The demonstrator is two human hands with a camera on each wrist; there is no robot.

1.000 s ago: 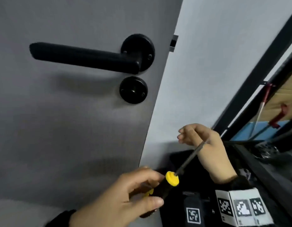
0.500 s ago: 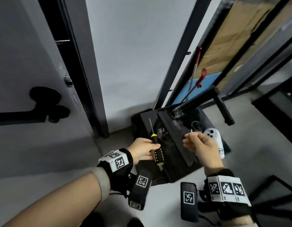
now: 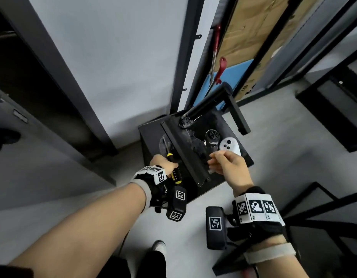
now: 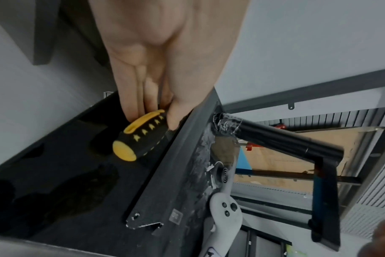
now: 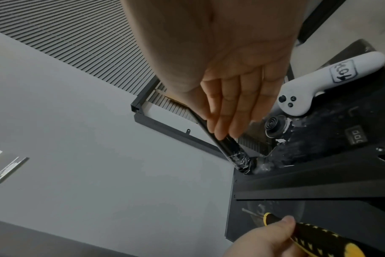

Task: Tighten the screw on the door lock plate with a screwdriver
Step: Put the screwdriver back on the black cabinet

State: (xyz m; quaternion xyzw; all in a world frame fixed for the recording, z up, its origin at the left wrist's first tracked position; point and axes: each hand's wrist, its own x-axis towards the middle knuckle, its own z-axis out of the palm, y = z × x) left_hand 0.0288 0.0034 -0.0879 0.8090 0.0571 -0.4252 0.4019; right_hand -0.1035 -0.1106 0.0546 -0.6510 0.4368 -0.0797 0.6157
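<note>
My left hand (image 3: 163, 165) grips the black-and-yellow handle of the screwdriver (image 3: 174, 171), low over the left half of an open black case (image 3: 151, 133) on the floor. The shaft (image 3: 165, 145) points away from me. The left wrist view shows fingers and thumb pinching the handle (image 4: 141, 137) near its front. My right hand (image 3: 223, 163) hovers over the case's right half with relaxed fingers (image 5: 231, 113), holding nothing. The grey door's edge with a small lock plate (image 3: 20, 116) is at far left, well away from both hands.
In the case lie a white controller (image 3: 229, 147), a black round part (image 3: 211, 135) and a black metal rail (image 3: 185, 155). A black bent bar (image 3: 205, 105) rises behind. A red-handled tool (image 3: 220, 71) leans by the dark door frame (image 3: 73, 87). My foot (image 3: 159, 245) is below.
The view swung from the door handle down to the case. My left hand lowered the screwdriver over the case. My right hand, earlier near the shaft, is now apart from it.
</note>
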